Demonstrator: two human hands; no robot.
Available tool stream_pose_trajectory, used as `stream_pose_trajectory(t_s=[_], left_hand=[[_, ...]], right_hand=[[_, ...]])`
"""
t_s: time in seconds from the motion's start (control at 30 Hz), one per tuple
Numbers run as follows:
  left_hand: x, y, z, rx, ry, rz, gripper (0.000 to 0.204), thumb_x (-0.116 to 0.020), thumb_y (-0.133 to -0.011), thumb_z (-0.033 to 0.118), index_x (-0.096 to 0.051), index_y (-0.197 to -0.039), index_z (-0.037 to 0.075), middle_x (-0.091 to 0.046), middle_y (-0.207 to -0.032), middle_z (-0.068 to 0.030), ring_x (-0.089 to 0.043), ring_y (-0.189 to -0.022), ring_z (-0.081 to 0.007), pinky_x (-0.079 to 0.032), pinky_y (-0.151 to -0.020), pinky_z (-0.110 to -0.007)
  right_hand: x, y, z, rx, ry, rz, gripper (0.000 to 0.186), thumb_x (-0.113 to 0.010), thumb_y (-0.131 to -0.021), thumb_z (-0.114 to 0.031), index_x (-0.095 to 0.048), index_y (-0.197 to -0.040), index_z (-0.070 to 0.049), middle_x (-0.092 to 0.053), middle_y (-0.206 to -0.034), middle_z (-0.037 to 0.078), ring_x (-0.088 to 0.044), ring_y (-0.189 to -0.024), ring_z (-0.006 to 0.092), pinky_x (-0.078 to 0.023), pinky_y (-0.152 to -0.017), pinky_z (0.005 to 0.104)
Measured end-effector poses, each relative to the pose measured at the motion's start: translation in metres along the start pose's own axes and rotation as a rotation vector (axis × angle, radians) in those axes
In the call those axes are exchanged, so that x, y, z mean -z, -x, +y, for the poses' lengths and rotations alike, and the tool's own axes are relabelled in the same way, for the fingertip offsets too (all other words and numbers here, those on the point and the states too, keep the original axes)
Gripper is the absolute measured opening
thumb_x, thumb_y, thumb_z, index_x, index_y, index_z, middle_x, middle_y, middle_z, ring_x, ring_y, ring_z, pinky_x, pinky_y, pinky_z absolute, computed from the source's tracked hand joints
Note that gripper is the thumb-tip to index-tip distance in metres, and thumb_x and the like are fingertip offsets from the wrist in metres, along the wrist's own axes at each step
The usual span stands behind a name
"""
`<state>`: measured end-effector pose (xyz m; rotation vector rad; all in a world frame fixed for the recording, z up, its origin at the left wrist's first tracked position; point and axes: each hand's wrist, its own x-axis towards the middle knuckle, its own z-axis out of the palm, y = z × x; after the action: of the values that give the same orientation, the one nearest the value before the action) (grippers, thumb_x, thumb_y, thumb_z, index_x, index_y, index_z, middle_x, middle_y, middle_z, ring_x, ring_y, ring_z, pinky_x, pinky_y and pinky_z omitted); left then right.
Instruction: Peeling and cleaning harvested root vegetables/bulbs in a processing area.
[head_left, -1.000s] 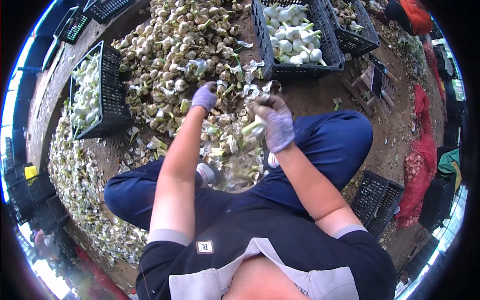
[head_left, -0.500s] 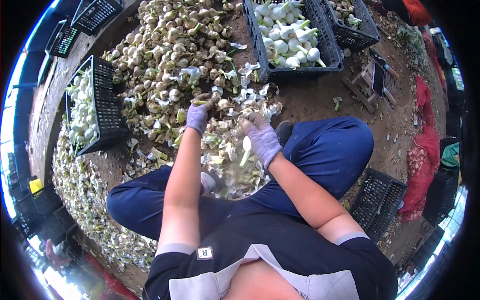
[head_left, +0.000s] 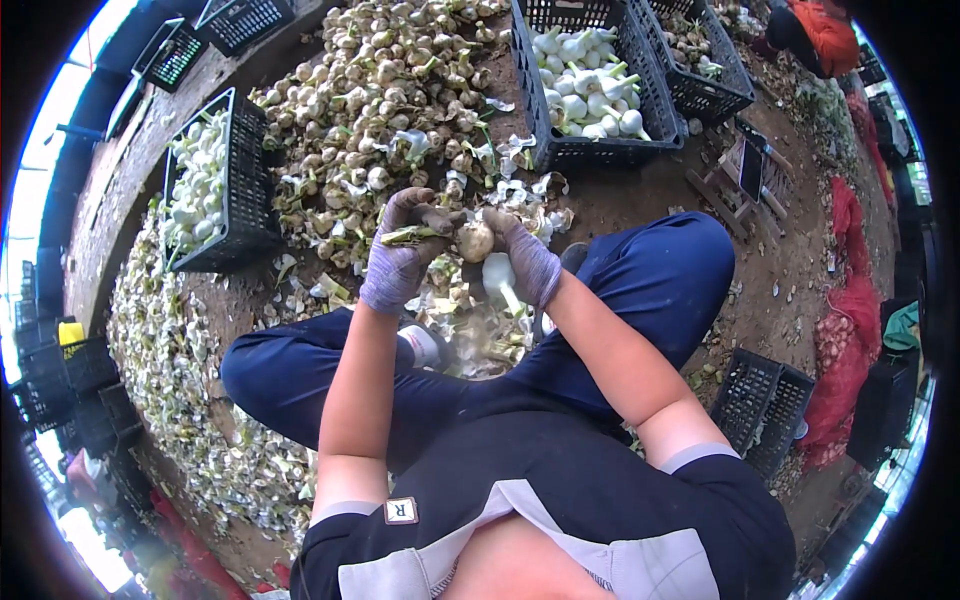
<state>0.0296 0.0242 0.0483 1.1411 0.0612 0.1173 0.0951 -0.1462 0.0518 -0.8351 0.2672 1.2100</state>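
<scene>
Peelings (head_left: pixel 185 370) are covering the ground (head_left: pixel 625 190) left of the garlic heap (head_left: pixel 375 95), and the left crate (head_left: pixel 253 195), full of white bulbs (head_left: pixel 197 195), is standing against the heap's left side. The gloved left hand (head_left: pixel 402 255) is hanging just in front of the heap, its narrow grip holding a brown bulb (head_left: pixel 474 241), while a green stalk (head_left: pixel 405 236) is lying across the fingers. The brown bulb is sitting between both hands, in front of the heap. A white bulb (head_left: pixel 499 276) is showing just below it, farther from the heap, its stem pointing away from the heap. The gloved right hand (head_left: pixel 528 258) is holding that white bulb in its grip, and its fingertips are touching the brown bulb. The right crate (head_left: pixel 610 150), also carrying white bulbs, is standing right of the heap. Farther right of the heap, a stool (head_left: pixel 725 200) is standing, and well beyond it a red net sack (head_left: pixel 850 300) is lying
</scene>
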Motion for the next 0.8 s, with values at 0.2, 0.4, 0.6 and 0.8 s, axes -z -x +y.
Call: stream_pose_trajectory(t_s=[0.2,0.4,0.6,0.8], left_hand=[[0.003,0.018,-0.015,0.238,0.466,0.267,0.037,-0.045,-0.092,0.014,-0.040,-0.128,0.004,-0.053,-0.120,-0.0133,-0.056,-0.106,-0.0265,-0.046,-0.092,-0.041],[-0.003,0.021,-0.050,-0.040,-0.025,0.150,0.037,-0.062,-0.086,0.021,-0.048,-0.118,0.005,-0.057,-0.105,-0.0083,-0.059,-0.093,-0.0184,-0.050,-0.083,-0.035],[-0.021,0.023,-0.030,0.196,0.466,0.346,0.027,-0.064,-0.085,0.017,-0.053,-0.106,0.005,-0.061,-0.097,-0.0088,-0.061,-0.088,-0.0207,-0.052,-0.078,-0.034],[-0.019,0.026,-0.019,0.189,0.383,0.240,0.034,-0.056,-0.090,0.013,-0.048,-0.122,0.003,-0.060,-0.112,-0.0130,-0.060,-0.098,-0.0232,-0.051,-0.086,-0.035]], right_hand=[[0.012,-0.008,0.012,0.787,0.597,0.049,0.051,-0.071,-0.076,-0.024,-0.047,-0.118,-0.007,-0.054,-0.099,0.005,-0.056,-0.090,0.0186,-0.047,-0.082,0.0320],[0.013,-0.005,0.015,1.512,1.375,0.215,0.052,-0.079,-0.063,-0.015,-0.053,-0.107,-0.017,-0.055,-0.100,0.010,-0.060,-0.082,0.0278,-0.051,-0.069,0.0355],[0.013,0.000,0.015,1.713,1.605,0.146,0.040,-0.074,-0.064,-0.006,-0.058,-0.097,-0.021,-0.056,-0.099,0.006,-0.062,-0.072,0.0287,-0.051,-0.058,0.0347],[0.014,-0.003,0.016,1.664,1.561,0.064,0.042,-0.071,-0.064,-0.006,-0.056,-0.099,-0.025,-0.054,-0.102,0.008,-0.060,-0.072,0.0296,-0.050,-0.057,0.0370]])
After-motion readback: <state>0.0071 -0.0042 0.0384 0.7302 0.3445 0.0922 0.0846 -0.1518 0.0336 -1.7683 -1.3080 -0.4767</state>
